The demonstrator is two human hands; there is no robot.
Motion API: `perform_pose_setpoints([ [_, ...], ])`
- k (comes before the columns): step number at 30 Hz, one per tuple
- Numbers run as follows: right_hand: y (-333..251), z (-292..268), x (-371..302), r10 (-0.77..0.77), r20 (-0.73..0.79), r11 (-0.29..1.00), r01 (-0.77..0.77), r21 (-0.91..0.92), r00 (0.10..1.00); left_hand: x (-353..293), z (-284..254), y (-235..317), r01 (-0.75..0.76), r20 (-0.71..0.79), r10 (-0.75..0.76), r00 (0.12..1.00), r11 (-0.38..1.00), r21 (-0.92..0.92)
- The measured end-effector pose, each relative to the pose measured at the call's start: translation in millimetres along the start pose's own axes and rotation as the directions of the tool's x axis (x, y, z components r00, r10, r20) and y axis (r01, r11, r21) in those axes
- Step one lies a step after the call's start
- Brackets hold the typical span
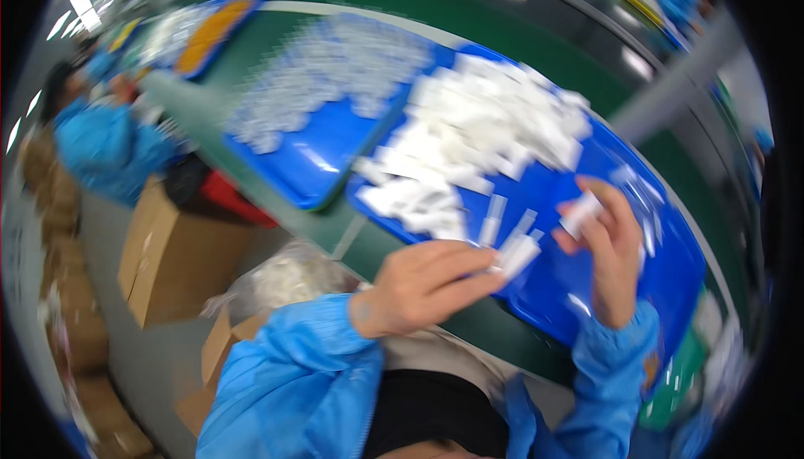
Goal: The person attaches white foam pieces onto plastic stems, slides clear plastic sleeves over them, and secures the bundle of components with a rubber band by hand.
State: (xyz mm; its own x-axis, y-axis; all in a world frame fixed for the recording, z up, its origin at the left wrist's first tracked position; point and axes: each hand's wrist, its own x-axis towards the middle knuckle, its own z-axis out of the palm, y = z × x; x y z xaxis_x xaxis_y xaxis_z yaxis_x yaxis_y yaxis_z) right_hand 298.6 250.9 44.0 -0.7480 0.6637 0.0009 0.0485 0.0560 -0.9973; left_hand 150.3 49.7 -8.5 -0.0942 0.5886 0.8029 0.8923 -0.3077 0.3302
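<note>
My left hand [429, 285] is closed around several slim pieces [517, 255], white with clear ends, which fan out beyond the fingertips above the blue trays. My right hand [615, 245] pinches a short white piece [580, 213] between thumb and fingers, over the right-hand tray. Beyond my left hand, a blue tray [368, 197] bears a heap of flat white pieces [494, 116]. The right-hand blue tray [548, 300] has a few clear slim pieces [641, 199] along its far side. Motion blur hides the fine detail of the pieces.
A third blue tray [314, 153] to the left carries rows of clear plastic parts [335, 65]. The trays rest on a green table [197, 116]. Farther left sit a person in blue [109, 145], a cardboard box [180, 245] and a plastic bag of pale items [293, 279].
</note>
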Motion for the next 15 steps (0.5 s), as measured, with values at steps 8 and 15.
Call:
perform_pose_setpoints([
  [8, 5.0, -4.3, -22.7, -0.054, -0.096, 0.998, 0.05, -0.04, 0.994, 14.7, 38.5, 20.0, 0.008, 0.186, 0.013, 0.982, 0.994, -0.112],
  [15, 8.9, -6.9, -27.2, -0.255, 0.027, 0.891, 0.246, -0.382, 0.966, 12.3, 32.4, 17.9, 0.003, 0.2, 0.003, 0.98, 0.999, -0.033],
])
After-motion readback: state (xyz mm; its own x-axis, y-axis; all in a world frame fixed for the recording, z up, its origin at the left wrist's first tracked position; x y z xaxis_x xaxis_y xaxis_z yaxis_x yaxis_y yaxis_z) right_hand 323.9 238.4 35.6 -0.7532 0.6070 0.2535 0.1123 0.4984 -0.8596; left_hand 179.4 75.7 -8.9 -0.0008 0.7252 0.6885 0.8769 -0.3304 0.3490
